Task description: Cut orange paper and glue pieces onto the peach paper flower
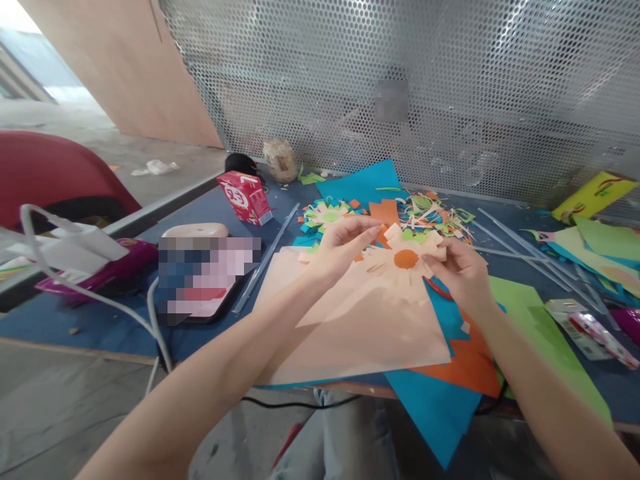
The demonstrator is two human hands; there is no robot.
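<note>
A peach paper flower [405,261] with fringed petals and an orange round centre sits above a large peach sheet [360,327]. My left hand [340,248] pinches the flower's left petals, fingers curled over them. On the flower's right edge my right hand [463,270] is closed, thumb and fingers gripping the petals. A second finished flower [327,215] with a green centre lies farther back on the blue table [125,330].
Blue [435,407], orange [467,363] and green [545,333] sheets overlap under the peach one. Paper scraps [433,210] pile behind. A red carton [246,196], a pink tool [95,267] with white cable, clear sticks [265,257] and a perforated metal wall [400,87] surround the work.
</note>
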